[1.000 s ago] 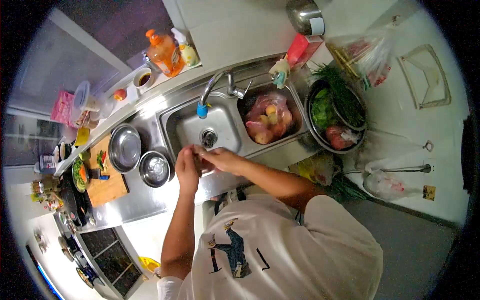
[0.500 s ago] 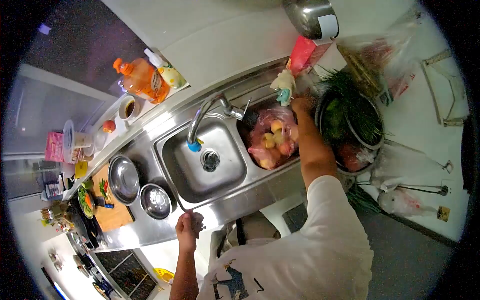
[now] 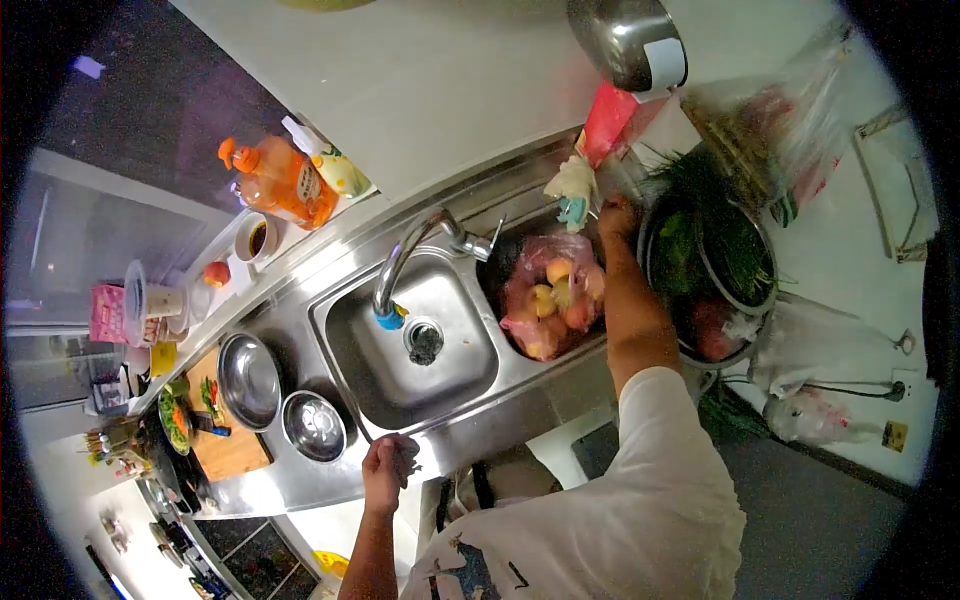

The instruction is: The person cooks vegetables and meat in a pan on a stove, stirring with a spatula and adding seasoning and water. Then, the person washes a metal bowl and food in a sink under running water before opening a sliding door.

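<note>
My left hand is closed around a small, dark grey-brown crumpled lump, just in front of the steel counter's near edge. My right hand reaches past the right-hand basin, its fingers curled; what they hold, if anything, is hard to make out. Beside it, to the left, lie a cream cloth and a teal cloth. Below them, a pink plastic bag with several yellow and orange round fruits fills the right basin. A red carton stands beyond the right hand.
The faucet arches over the left basin. Two steel bowls sit left of it, near a cutting board. A large pot of greens stands right of my right forearm. Soap bottles line the ledge.
My right hand has shifted slightly right, away from the cloths, and a shiny sliver now shows beside it. My left hand stays closed on the lump. The view has tilted slightly.
</note>
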`<state>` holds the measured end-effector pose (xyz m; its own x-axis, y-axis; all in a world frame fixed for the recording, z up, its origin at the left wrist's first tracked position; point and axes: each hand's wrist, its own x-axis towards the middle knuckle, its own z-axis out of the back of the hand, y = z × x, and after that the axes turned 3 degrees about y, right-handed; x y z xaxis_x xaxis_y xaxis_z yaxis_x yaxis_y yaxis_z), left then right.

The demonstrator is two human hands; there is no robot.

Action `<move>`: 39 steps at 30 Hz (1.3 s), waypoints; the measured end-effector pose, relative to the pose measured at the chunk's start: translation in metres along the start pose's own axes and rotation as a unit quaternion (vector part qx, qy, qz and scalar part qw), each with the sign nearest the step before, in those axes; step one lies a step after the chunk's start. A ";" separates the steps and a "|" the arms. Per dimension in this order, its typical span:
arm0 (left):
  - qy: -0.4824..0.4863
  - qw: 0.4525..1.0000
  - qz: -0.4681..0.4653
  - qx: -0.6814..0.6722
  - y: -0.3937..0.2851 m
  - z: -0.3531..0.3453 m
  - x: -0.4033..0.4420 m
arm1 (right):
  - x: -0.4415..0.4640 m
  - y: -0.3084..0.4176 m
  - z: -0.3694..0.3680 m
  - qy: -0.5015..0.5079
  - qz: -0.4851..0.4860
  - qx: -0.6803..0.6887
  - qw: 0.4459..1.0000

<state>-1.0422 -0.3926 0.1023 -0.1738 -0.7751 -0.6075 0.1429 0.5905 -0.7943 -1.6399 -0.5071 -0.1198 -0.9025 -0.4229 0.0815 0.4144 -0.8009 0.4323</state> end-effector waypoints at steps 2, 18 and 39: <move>0.034 0.998 0.041 0.023 0.016 0.012 0.005 | -0.009 0.010 0.009 0.002 0.054 -0.041 0.998; 0.028 0.999 0.004 0.018 -0.003 -0.014 -0.008 | -0.057 0.033 0.047 0.106 0.017 0.142 0.984; 0.046 0.993 0.046 -0.097 -0.012 -0.005 -0.021 | -0.294 0.120 0.202 0.544 -0.217 0.729 0.353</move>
<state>-1.0453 -0.3820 0.1249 -0.2587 -0.6974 -0.6684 -0.0275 0.6970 -0.7166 -1.3484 -0.3936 0.0899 0.0649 -0.9426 -0.3277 -0.9533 -0.1556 0.2588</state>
